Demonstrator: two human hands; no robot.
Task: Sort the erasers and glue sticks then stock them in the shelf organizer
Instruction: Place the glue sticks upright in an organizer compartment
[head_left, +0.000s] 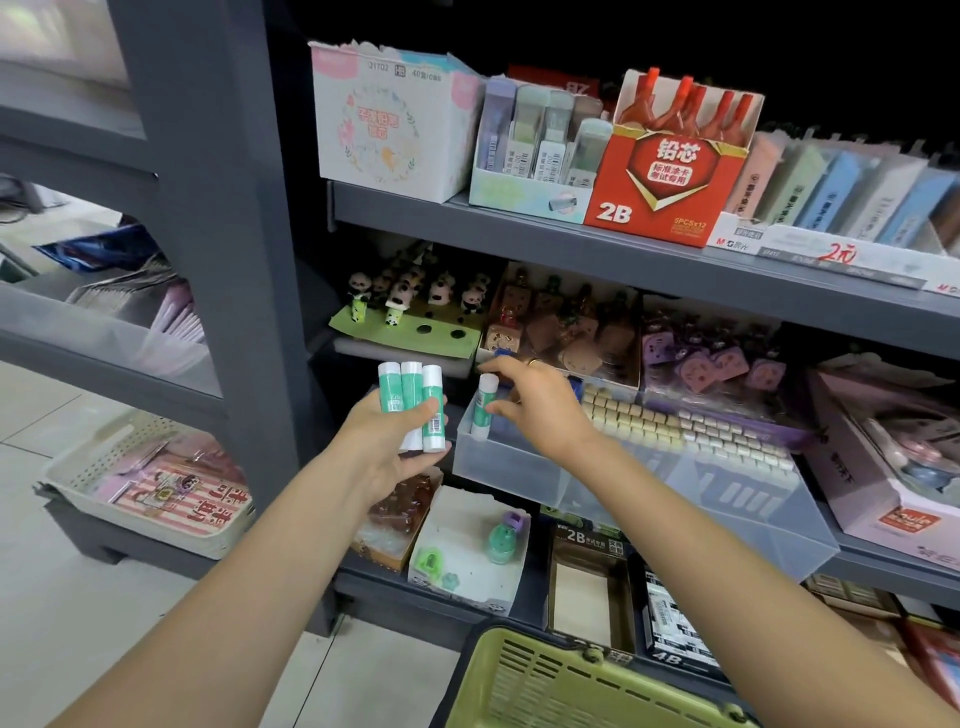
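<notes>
My left hand (387, 447) grips three green-and-white glue sticks (413, 397) upright, just left of the clear plastic shelf organizer (519, 467). My right hand (540, 402) pinches a single glue stick (485, 408) standing upright inside the organizer's left front corner. Rows of small cream and pale erasers (670, 423) fill the organizer's right part. My right forearm crosses over the organizer's middle and hides part of it.
A green basket (561, 686) sits below at the bottom edge. Panda toppers (415, 299) and purple packs (727, 358) stand behind the organizer. A red 2B lead box (670, 171) is on the upper shelf. A white tray (467, 556) with green items lies beneath.
</notes>
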